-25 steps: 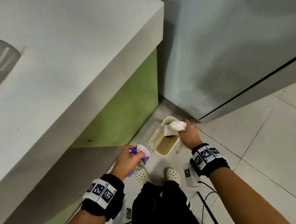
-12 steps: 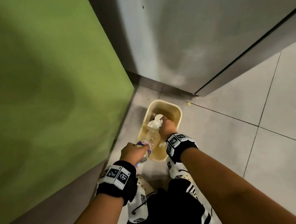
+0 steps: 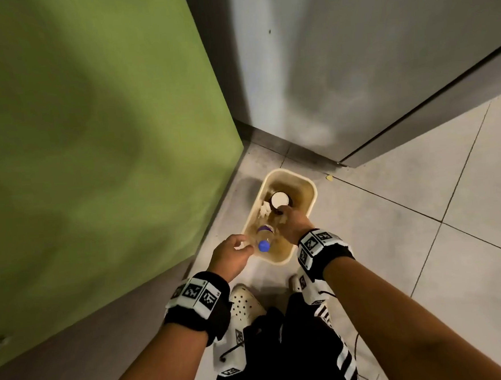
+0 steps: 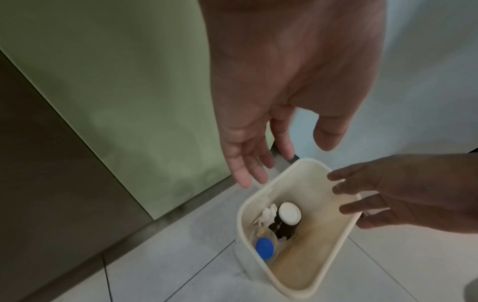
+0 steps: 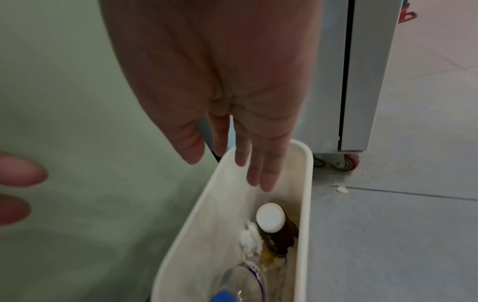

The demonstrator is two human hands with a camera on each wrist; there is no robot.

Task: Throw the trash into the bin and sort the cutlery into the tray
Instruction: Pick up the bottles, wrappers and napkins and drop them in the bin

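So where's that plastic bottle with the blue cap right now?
The plastic bottle lies inside the cream bin on the floor, at the end nearest the person, beside the brown cup and the crumpled tissue.

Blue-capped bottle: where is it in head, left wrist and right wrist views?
Head: blue-capped bottle in the bin's near end.
Left wrist: lower centre, at the bin's lower left.
Right wrist: bottom edge, cap cut off.
Shared landmark: the white-bottomed brown cup.
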